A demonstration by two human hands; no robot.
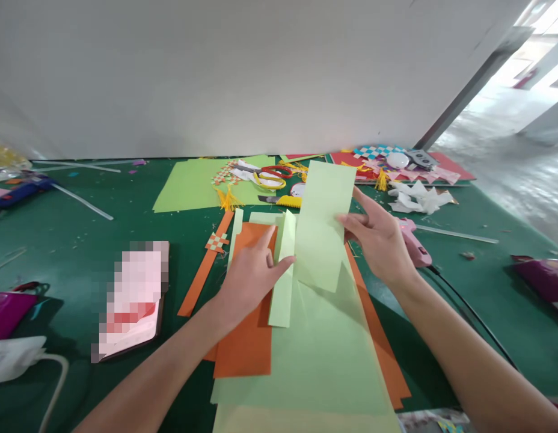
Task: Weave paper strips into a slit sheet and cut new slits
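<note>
Head-worn camera, one view, looking forward and down across green tabletop [58,252]. Close range: left hand [252,267] and right hand [376,234] near mid-view, forearms [184,355] cut by lower edge. Pale wall [225,78] fills most of upper field; floor [490,132] visible beyond it, upper right.

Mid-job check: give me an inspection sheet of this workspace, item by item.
Surface: green table, sprinkled with tiny scraps.
Job's things: pale green strip held up; orange paper and folded strip lie over the large green sheet.
Clutter: scissors, yellow cutter and white scraps toward the back; phone at left.
Hands: right hand pinches the pale green strip's right edge; left hand rests over the orange paper.
Cables: black cord from the pink glue gun; white cable at lower left.
Surroundings: pale panel behind; floor beyond, at right.
</note>
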